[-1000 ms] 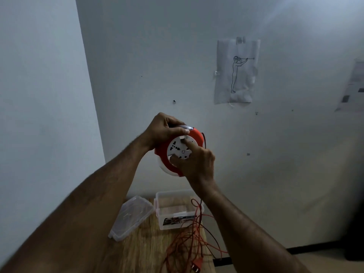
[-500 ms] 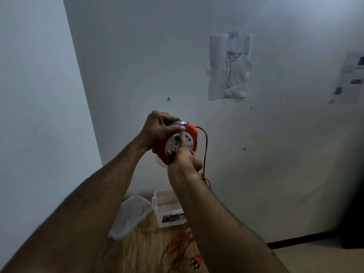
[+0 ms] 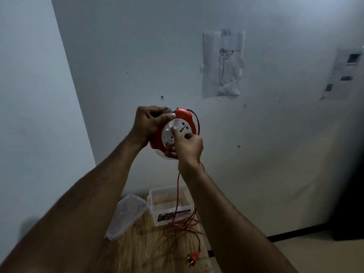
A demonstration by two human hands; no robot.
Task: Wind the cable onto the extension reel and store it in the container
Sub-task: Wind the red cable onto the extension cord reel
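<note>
Dim pale walls [image 3: 137,46], taped figure drawing [image 3: 222,64], wooden table [image 3: 149,251] below

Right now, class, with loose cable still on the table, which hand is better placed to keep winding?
Right hand: its fingers are on the reel's white dial, while the left hand grips the rim, steadying it.

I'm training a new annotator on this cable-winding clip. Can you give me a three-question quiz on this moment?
1. True or false: the container on the wooden table has its lid on.
2. Which hand grips the rim of the reel? A) left B) right C) neither
3. Fill in: the plug lies on the ____.

Key:
1. False; the lid lies beside the open container.
2. A; the left hand clasps the rim, while the right hand works at the white socket face.
3. Table, with loose red cable hanging from the reel above it.
</note>
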